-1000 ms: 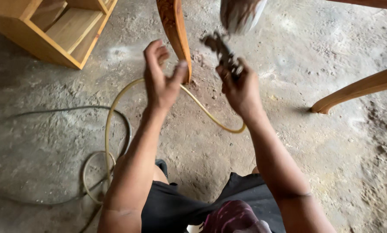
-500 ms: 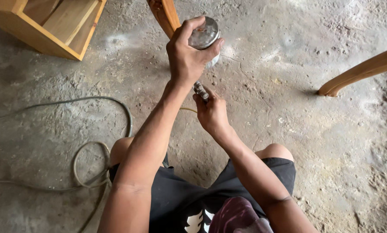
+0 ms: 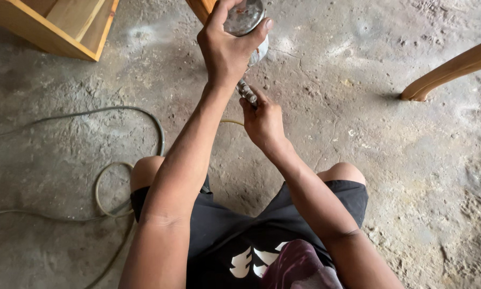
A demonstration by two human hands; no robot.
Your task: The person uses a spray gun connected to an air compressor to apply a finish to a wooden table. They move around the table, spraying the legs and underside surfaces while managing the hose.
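My left hand [image 3: 227, 49] is closed over the round metal cup [image 3: 244, 18] on top of a spray gun, fingers wrapped around its lid. Just below it, my right hand [image 3: 262, 122] grips the spray gun's metal handle [image 3: 247, 91]. Most of the gun's body is hidden by both hands. A yellowish hose [image 3: 231, 122] shows between my forearms below the gun. I am squatting on the concrete floor with my knees under my arms.
A wooden furniture leg [image 3: 200, 7] stands right behind the cup. A wooden shelf unit [image 3: 58, 27] sits at the top left, and a curved wooden leg [image 3: 455, 67] at the right. Grey and yellowish hoses [image 3: 109, 184] loop on the floor to the left.
My left hand left the wooden leg and closed over the spray gun's cup. The gun came lower and nearer to me, and the right hand stays on its handle.
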